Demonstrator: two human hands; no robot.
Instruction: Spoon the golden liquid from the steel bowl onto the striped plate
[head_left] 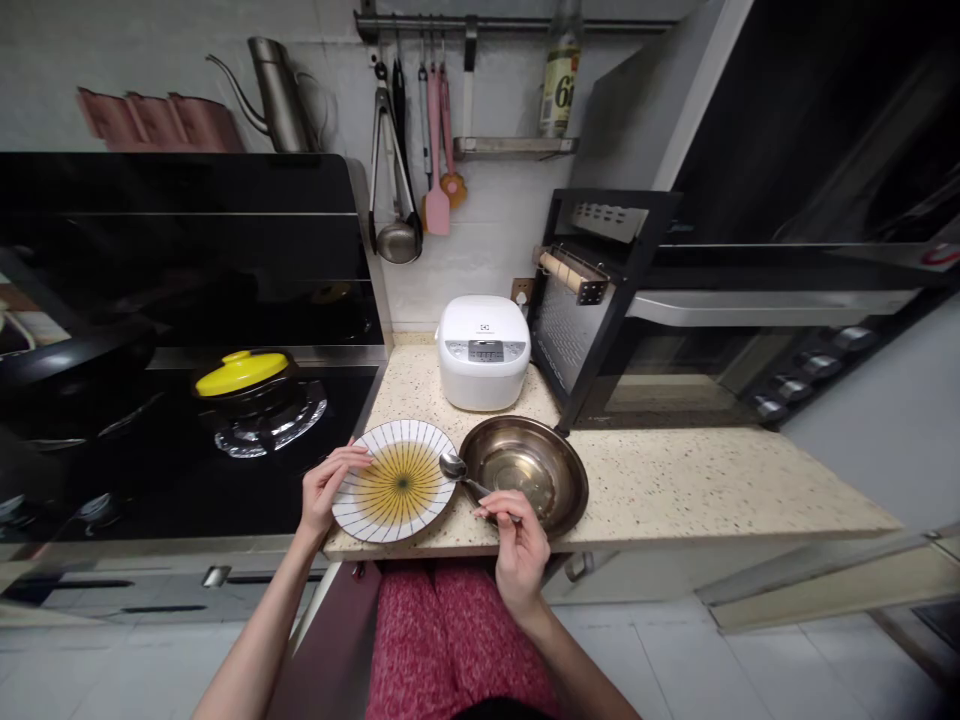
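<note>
A white plate (429, 436) with dark radial lines and a yellowish middle lies at the counter's front edge; I cannot tell whether the yellow is liquid or pattern. My left hand (328, 484) grips its left rim, fingers resting over the edge. My right hand (519, 548) pinches the handle of a metal spoon (453, 466). The spoon's bowl hovers at the plate's right rim, and its handle passes over a wide metal basin (564, 478). That basin stands just right of the plate, with a little shiny liquid apparently at its bottom.
Behind the plate and basin stands a white rice cooker (484, 355). A yellow-lidded pot (241, 374) sits on the black gas stove (225, 490) at left. To the right are a black rack (592, 350) and an oven (690, 370). Utensils hang from a wall rail (495, 24).
</note>
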